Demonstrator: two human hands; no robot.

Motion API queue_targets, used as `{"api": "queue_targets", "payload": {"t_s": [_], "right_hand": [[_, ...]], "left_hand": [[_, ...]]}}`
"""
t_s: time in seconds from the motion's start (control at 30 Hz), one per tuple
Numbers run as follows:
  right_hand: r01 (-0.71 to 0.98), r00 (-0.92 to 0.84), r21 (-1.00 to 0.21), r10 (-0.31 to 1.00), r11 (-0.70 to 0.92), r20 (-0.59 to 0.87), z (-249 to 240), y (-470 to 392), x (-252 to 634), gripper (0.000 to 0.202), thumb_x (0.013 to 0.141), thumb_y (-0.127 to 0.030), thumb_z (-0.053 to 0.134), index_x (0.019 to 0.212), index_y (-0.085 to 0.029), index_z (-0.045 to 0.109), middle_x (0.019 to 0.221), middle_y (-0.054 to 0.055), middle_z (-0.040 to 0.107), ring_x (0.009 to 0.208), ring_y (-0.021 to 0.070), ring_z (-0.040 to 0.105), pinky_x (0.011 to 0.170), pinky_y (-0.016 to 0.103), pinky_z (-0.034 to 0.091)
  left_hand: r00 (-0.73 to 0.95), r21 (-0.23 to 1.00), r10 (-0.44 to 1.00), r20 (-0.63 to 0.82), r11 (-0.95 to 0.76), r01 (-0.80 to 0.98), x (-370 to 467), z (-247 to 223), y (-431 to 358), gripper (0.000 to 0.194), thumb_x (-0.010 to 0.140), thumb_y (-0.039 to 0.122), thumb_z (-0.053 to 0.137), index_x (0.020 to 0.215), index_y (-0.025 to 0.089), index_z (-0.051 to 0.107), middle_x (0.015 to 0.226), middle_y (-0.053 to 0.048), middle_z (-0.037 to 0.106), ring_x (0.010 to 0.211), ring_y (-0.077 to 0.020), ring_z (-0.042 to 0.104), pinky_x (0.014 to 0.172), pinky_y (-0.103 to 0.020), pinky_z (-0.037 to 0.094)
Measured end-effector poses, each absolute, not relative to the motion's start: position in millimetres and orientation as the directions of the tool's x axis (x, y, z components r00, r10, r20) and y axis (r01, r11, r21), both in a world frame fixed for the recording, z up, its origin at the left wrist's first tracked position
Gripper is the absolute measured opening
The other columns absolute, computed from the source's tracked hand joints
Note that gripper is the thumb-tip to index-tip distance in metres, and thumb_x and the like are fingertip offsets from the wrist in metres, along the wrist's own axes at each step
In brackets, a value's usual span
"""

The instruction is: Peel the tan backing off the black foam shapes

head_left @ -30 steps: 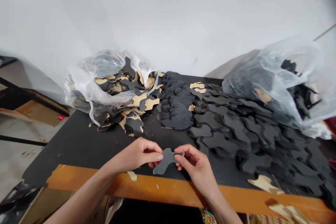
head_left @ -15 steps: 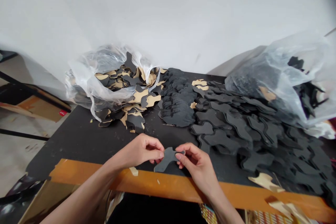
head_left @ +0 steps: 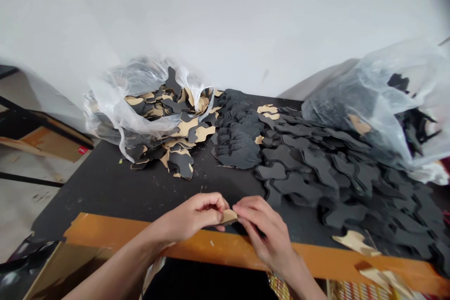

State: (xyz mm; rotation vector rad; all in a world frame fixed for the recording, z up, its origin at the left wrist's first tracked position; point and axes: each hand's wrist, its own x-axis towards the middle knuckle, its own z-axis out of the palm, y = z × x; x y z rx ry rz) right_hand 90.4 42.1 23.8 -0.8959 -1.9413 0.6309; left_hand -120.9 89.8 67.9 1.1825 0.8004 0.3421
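Between my two hands, near the table's front edge, is a small foam piece with its tan side showing and a dark edge below. My left hand pinches its left end between thumb and fingers. At its right end, my right hand is closed with thumb and fingertips on the piece. Beyond the hands lies a row of stacked dark pieces. To the right spreads a large pile of dark grey wavy pieces.
An open plastic bag at the back left spills black and tan pieces. Another plastic bag stands at the back right. Orange tape runs along the table's front edge. Tan scraps lie front right.
The held piece has turned from its dark grey face to show tan. Both hands have come closer together, with my left hand slightly lower.
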Motion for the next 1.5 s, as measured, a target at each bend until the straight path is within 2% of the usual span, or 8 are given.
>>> {"api": "queue_targets", "payload": {"t_s": [0.27,0.37,0.53,0.67,0.8,0.93,1.27,1.5], "right_hand": [[0.429,-0.438,-0.654,0.777,0.623,0.452,27,20,95,0.04,0.088,0.005,0.048,0.117,-0.019,0.062,0.105,0.009,0.056,0.098,0.0187,0.058,0.079,0.031,0.052],[0.437,-0.412,-0.697,0.815,0.568,0.406,29,9,95,0.036,0.089,0.004,0.049,0.112,-0.02,0.062,0.112,0.01,0.057,0.1,0.0184,0.059,0.081,0.03,0.052],[0.346,-0.295,-0.85,0.906,0.398,0.304,30,3,91,0.032,0.09,-0.001,0.052,0.108,-0.024,0.062,0.092,0.003,0.064,0.083,0.0146,0.062,0.073,0.026,0.051],[0.336,-0.052,-0.942,0.999,0.017,-0.001,19,4,89,0.041,0.086,-0.011,0.063,0.121,-0.028,0.052,0.087,-0.003,0.066,0.078,0.0128,0.064,0.073,0.023,0.052],[0.27,0.013,-0.954,0.992,-0.128,-0.129,11,15,87,0.015,0.085,-0.019,0.063,0.096,-0.024,0.053,0.084,-0.003,0.06,0.076,0.0125,0.061,0.067,0.022,0.049],[0.337,-0.002,-0.927,0.985,-0.163,-0.174,13,31,86,0.009,0.084,-0.021,0.062,0.087,-0.022,0.053,0.079,-0.003,0.057,0.071,0.0122,0.057,0.063,0.022,0.045],[0.471,-0.005,-0.868,0.984,-0.156,-0.179,22,43,85,0.016,0.082,-0.017,0.061,0.096,-0.022,0.056,0.083,-0.001,0.068,0.076,0.0146,0.065,0.067,0.024,0.048],[0.593,-0.017,-0.804,0.999,0.04,0.037,17,31,88,0.013,0.087,-0.016,0.062,0.098,-0.022,0.06,0.104,0.005,0.063,0.075,0.0146,0.063,0.066,0.026,0.053]], "left_hand": [[0.567,0.944,0.758,-0.323,0.213,0.254,-119,50,71,0.008,0.082,0.02,0.051,0.075,0.018,0.048,0.084,0.002,0.052,0.073,-0.0123,0.042,0.065,-0.025,0.034],[0.565,0.942,0.759,-0.323,0.203,0.266,-119,51,59,0.009,0.085,0.018,0.05,0.075,0.018,0.049,0.085,0.002,0.055,0.075,-0.0126,0.046,0.065,-0.024,0.036],[0.458,0.932,0.827,-0.325,0.199,0.303,-122,48,38,0.007,0.095,0.025,0.047,0.095,0.023,0.054,0.098,-0.001,0.06,0.09,-0.0159,0.057,0.079,-0.028,0.047],[0.339,0.909,0.939,-0.06,-0.089,0.407,-125,33,27,0.017,0.093,0.02,0.054,0.109,0.025,0.05,0.116,-0.006,0.058,0.105,-0.0197,0.059,0.091,-0.036,0.05],[0.425,0.701,0.855,0.297,-0.498,0.511,-121,21,29,0.02,0.088,0.013,0.062,0.106,0.021,0.057,0.119,-0.009,0.055,0.109,-0.0222,0.057,0.093,-0.037,0.051],[0.491,0.564,0.782,0.384,-0.619,0.546,-115,12,40,0.02,0.091,0.011,0.059,0.11,0.018,0.061,0.117,-0.011,0.057,0.105,-0.0222,0.057,0.091,-0.036,0.053],[0.536,0.477,0.748,0.392,-0.663,0.577,-112,3,53,0.026,0.097,0.015,0.053,0.122,0.016,0.062,0.112,-0.01,0.067,0.096,-0.0202,0.062,0.086,-0.036,0.056],[0.55,0.404,0.711,0.439,-0.703,0.586,-109,5,54,0.027,0.095,0.011,0.054,0.12,0.013,0.065,0.11,-0.01,0.07,0.094,-0.0201,0.063,0.084,-0.033,0.058]]}}
